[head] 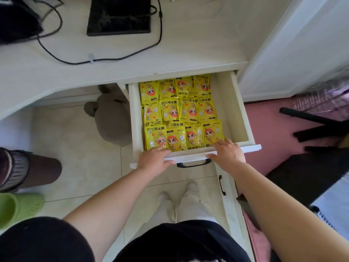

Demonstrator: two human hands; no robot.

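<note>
A white desk drawer (238,110) stands pulled out, packed with several yellow hand-warmer packets (179,110) laid in rows. My left hand (153,160) rests over the drawer's front edge at the left, fingers reaching the nearest packets. My right hand (227,152) lies on the front edge at the right, fingers stretched onto the front-row packets and thumb beside the black drawer handle (193,164). Neither hand grips a packet.
The white desk top (188,44) carries a black flat device (119,16) and a black cable (117,58). A grey plush toy (111,118) sits under the desk. A lower drawer handle (222,185), green slipper (18,208) and black chair legs (317,127) surround me.
</note>
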